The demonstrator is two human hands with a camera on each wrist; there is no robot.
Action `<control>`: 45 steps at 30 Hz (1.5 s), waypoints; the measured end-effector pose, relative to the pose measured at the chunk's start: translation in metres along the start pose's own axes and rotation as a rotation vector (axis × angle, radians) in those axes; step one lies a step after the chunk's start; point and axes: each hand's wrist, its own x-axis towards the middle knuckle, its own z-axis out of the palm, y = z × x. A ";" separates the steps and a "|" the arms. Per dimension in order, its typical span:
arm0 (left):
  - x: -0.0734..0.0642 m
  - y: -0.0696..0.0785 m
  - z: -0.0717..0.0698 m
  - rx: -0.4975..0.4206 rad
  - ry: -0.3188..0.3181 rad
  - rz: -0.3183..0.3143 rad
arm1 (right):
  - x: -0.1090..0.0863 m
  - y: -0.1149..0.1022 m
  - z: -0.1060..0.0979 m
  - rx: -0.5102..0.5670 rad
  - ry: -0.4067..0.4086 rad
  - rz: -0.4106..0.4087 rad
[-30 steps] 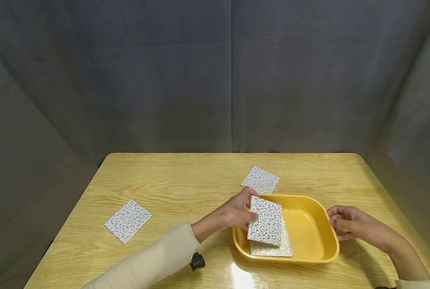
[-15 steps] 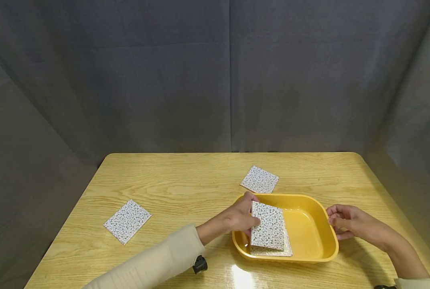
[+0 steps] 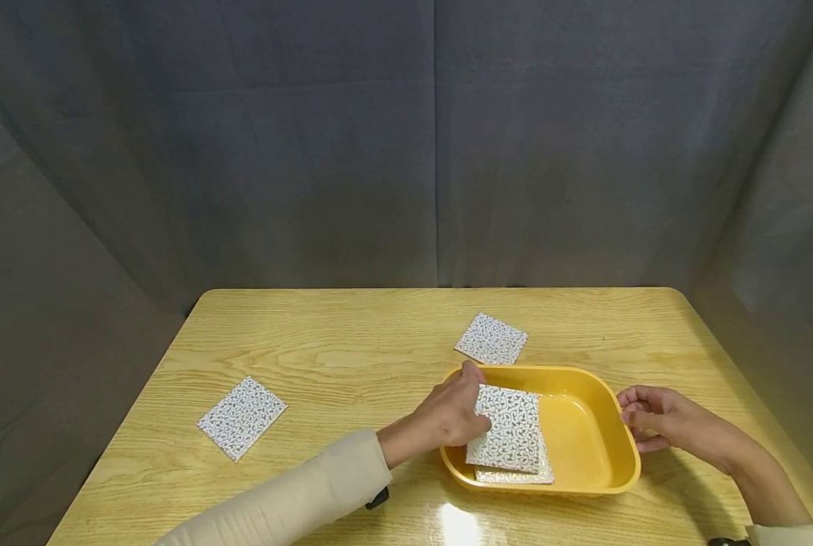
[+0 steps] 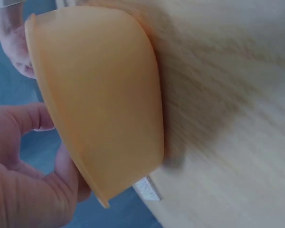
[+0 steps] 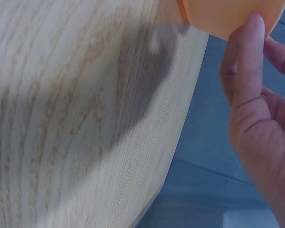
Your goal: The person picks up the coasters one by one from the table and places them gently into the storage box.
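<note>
My left hand [image 3: 450, 409] reaches over the left rim of a yellow plastic tub [image 3: 573, 440] and holds a flat white square with a dark scroll pattern [image 3: 512, 428] by its left edge, thumb on top. Beneath that square lies another patterned square with a golden sheen [image 3: 516, 476], mostly covered, on the tub's floor. In the left wrist view, the tub's outer wall [image 4: 102, 95] hides the squares inside. My right hand [image 3: 666, 421] pinches the tub's right rim, one finger [image 5: 251, 61] against its outer wall in the right wrist view.
One more patterned square [image 3: 243, 417] lies on the wooden table [image 3: 338, 341] at the left. Another such square [image 3: 494, 339] lies right behind the tub. A grey curtain [image 3: 311, 152] hangs past the table's back edge.
My left hand has lowered the square it holds toward the front of the tub, and it now lies flatter over the one below. My right hand stays at the rim.
</note>
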 end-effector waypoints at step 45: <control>-0.003 0.004 -0.041 0.497 0.278 0.289 | 0.000 0.001 0.000 -0.016 -0.003 0.005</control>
